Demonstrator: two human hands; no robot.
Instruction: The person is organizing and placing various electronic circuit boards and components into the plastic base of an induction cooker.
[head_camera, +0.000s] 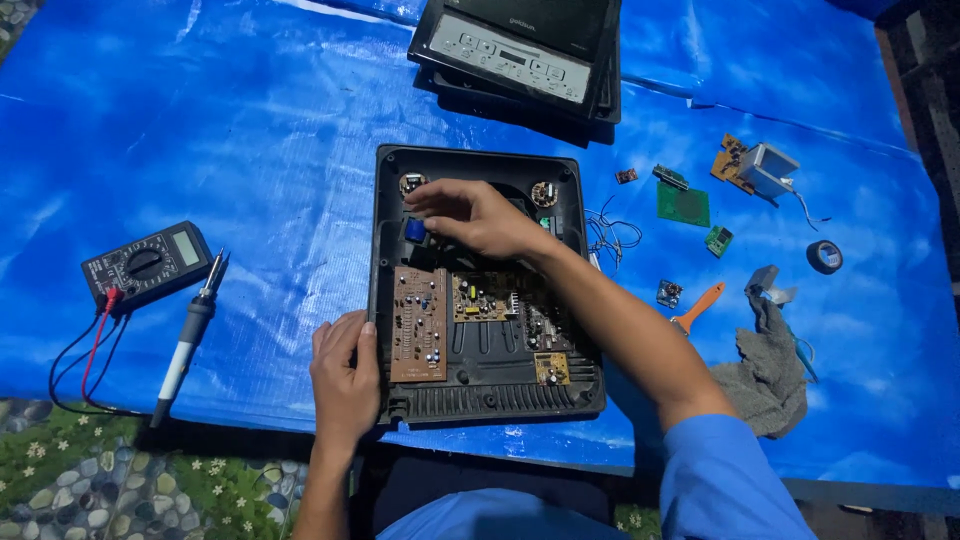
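An opened black appliance base (490, 385) lies on a blue tarp, with brown circuit boards (418, 322) inside. My left hand (345, 378) rests on the base's near left edge, fingers flat against the casing beside the long brown board. My right hand (470, 215) reaches across to the upper left of the base, fingers curled over parts there, right next to a small blue component (414, 230). Whether those fingers pinch anything is hidden by the hand itself.
A multimeter (148, 264) with red and black leads and a soldering iron (190, 335) lie left. The appliance's glass top panel (515, 50) sits at the back. Small boards (684, 204), a tape roll (824, 257), an orange-handled tool (698, 307) and a grey rag (765, 375) lie right.
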